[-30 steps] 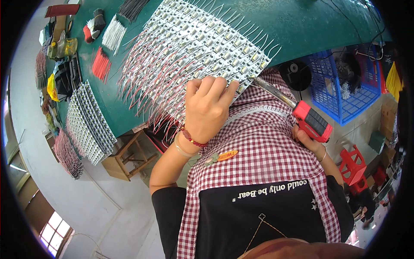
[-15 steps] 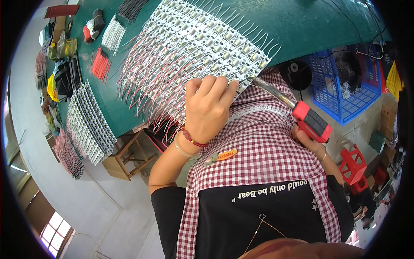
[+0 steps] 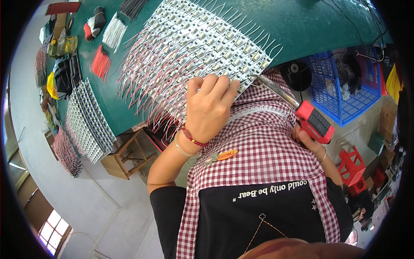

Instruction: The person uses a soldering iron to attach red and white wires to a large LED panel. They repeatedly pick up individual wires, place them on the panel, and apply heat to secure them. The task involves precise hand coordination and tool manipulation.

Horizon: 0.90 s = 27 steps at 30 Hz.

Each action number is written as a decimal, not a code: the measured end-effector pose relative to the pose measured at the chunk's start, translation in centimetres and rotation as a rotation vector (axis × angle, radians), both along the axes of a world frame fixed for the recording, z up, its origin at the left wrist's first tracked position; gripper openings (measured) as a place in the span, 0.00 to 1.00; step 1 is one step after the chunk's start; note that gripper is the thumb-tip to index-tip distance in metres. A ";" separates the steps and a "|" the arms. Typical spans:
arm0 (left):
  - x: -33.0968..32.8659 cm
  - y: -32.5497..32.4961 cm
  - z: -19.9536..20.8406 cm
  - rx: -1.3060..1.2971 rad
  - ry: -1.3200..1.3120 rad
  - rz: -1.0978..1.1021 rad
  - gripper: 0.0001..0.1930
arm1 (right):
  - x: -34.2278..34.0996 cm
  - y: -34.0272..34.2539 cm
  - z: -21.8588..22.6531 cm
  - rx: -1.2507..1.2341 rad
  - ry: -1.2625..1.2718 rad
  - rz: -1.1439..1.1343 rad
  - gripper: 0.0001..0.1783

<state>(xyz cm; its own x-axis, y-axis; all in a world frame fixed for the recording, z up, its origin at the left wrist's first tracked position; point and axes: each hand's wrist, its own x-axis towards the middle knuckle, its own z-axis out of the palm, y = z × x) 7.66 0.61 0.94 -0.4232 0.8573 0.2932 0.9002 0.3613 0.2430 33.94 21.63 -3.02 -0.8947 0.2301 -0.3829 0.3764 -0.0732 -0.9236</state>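
Observation:
A panel of white circuit boards (image 3: 194, 47) lies on the green table, with rows of small components and red and white wires fringing its edges. My left hand (image 3: 210, 101) is over the panel's near edge, its fingers bent and drawn together; what the fingertips pinch is hidden. In my right hand (image 3: 308, 141), partly behind the handle, is a red and black soldering iron (image 3: 314, 121). The iron's metal barrel points up and left, its tip at the panel's near right corner, beside my left fingers. Whether the tip touches a board cannot be seen.
On the green table (image 3: 302, 26) lie bundles of red wires (image 3: 100, 63), white wires (image 3: 114, 33) and dark wires (image 3: 133, 7). More board panels (image 3: 89, 121) overhang its left edge. A blue crate (image 3: 345, 97), black spool (image 3: 296, 74) and red stool (image 3: 351, 166) stand right. A wooden stool (image 3: 125, 159) is below left.
The soldering iron has shifted slightly to the right, its tip moving a little along the panel's corner. My left hand has stayed almost in place.

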 end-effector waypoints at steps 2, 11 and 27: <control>-0.2 0.0 0.1 -0.014 0.002 0.006 0.14 | 0.5 0.0 -0.9 0.069 0.029 0.019 0.10; -0.9 -2.2 1.2 -0.019 -0.040 0.144 0.16 | -4.4 -0.9 0.8 -0.287 0.302 -0.219 0.20; -2.8 -1.7 2.7 0.541 -0.644 0.366 0.06 | -19.3 -1.9 6.8 -0.425 0.400 -0.212 0.20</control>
